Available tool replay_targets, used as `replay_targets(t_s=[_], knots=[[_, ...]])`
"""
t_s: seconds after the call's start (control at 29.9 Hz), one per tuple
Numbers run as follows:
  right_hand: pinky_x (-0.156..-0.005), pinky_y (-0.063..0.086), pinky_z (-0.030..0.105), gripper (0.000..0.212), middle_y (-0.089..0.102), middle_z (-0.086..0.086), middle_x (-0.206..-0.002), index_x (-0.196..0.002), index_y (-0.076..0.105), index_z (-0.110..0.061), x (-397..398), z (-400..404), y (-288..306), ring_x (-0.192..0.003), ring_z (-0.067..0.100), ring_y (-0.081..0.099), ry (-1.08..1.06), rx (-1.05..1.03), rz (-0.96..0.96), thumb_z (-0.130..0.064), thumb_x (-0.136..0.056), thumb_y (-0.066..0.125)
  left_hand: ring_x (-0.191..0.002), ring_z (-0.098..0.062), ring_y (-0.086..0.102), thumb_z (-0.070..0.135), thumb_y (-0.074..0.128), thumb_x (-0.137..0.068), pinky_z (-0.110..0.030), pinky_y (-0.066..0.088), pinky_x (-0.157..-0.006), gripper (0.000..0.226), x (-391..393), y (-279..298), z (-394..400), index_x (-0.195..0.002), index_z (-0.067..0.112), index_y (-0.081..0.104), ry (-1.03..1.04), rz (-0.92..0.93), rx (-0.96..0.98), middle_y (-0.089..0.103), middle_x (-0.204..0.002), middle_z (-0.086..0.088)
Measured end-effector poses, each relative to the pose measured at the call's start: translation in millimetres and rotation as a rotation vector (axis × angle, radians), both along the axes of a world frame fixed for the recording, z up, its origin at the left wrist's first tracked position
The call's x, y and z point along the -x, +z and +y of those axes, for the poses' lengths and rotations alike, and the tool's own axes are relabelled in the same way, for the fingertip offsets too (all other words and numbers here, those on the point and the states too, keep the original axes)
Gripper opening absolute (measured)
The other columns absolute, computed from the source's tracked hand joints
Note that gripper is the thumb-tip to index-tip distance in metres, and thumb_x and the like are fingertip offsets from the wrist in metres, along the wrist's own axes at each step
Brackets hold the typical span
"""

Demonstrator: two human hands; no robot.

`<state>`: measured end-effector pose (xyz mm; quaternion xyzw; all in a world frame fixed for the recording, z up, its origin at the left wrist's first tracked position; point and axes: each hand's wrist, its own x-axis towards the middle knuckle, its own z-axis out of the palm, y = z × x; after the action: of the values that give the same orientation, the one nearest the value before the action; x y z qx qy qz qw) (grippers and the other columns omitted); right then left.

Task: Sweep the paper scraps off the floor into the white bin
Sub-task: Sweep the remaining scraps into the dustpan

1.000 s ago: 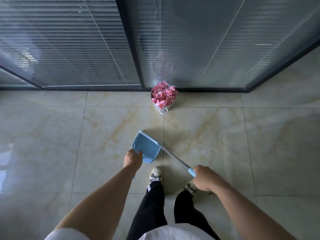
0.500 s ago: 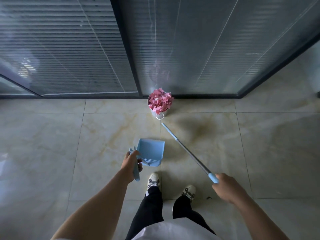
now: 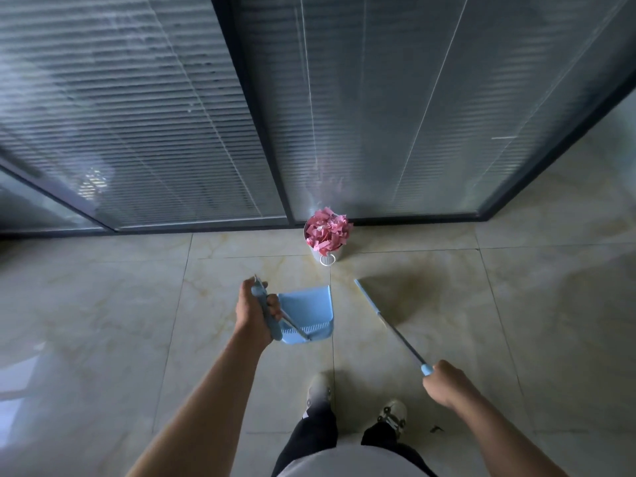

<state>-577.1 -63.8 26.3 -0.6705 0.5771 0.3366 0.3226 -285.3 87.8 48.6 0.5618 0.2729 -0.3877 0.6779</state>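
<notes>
Looking down from the head cam: my left hand (image 3: 256, 313) is wrapped round the light blue plastic handle (image 3: 266, 313) of the light blue plastic dustpan (image 3: 306, 313), fingers curled tight on it, thumb on the pan side. The pan hangs out in front of me with its open mouth pointing toward the bin; I can't tell if it's touching the floor. No scraps visible inside it.

My right hand (image 3: 447, 383) is closed in a fist round the blue grip end of the long grey metal broom stick (image 3: 395, 330). The stick runs up and left from my fist, off to the right of the dustpan and apart from it. Its far end is light blue and points toward the bin, stopping short of it. The broom head itself I can't really make out, it's kind of a blur there.

The pink paper scraps (image 3: 328, 232) are heaped up in the small white round bin (image 3: 327, 258), piled well over the rim. The bin stands on the glossy beige marble-look tiled floor (image 3: 103, 321), right up against the dark-framed glass wall with horizontal blinds (image 3: 137, 115) behind it.

My white sneakers (image 3: 318, 390) and black trousers (image 3: 309, 438) are at the bottom, well back from the bin. There's one tiny dark speck on the tile by my right shoe, too small to tell what it is.
</notes>
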Motion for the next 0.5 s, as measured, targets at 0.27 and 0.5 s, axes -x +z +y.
replay_targets(t_s=[0.27,0.5], knots=[[-0.075,0.040,0.027,0.037,0.059,0.015,-0.126,-0.126,0.052,-0.004,7.3,-7.5,0.6,-0.112,0.030,0.059,-0.018,-0.014,-0.050,-0.022,-0.095,0.042,-0.033,-0.011,0.033,0.036,0.046,-0.093,-0.020,0.029,-0.042,0.029,25.3,39.8,-28.2,-0.071,0.016,0.047,-0.035,-0.240,-0.158,0.042,-0.048,-0.003],[-0.077,0.042,0.028,0.035,0.059,0.015,-0.127,-0.125,0.053,-0.005,8.9,-9.4,-1.6,-0.115,0.029,0.058,0.000,-0.007,-0.063,-0.020,-0.096,0.041,-0.033,-0.011,0.029,0.040,0.044,-0.099,-0.020,0.029,-0.037,0.027,50.8,41.5,-36.0,-0.085,0.016,0.042,-0.314,-0.532,-0.184,0.038,-0.047,0.000]])
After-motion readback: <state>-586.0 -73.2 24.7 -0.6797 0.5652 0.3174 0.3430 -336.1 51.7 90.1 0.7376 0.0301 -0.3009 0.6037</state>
